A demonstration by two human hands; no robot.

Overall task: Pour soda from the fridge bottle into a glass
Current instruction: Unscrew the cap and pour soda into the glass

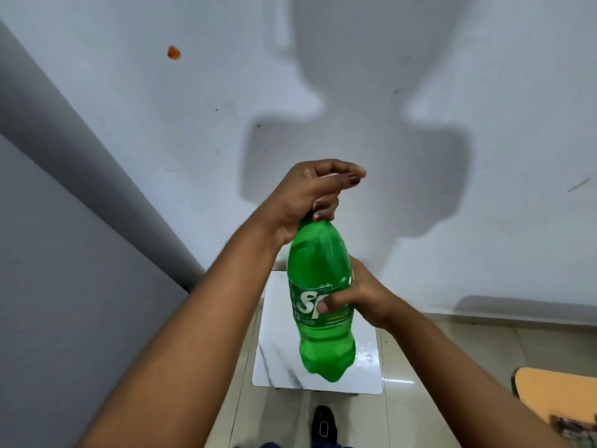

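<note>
A green soda bottle with a white-lettered label is held upright in the air in front of me, above a small white marble-look table. My left hand wraps over the bottle's top, hiding the cap. My right hand grips the bottle's middle from the right, fingers across the label. No glass is in view.
A white wall fills the background, with my shadow on it. A grey surface stands at the left. Pale floor tiles lie below, an orange-topped object sits at the right edge, and my dark shoe shows near the bottom.
</note>
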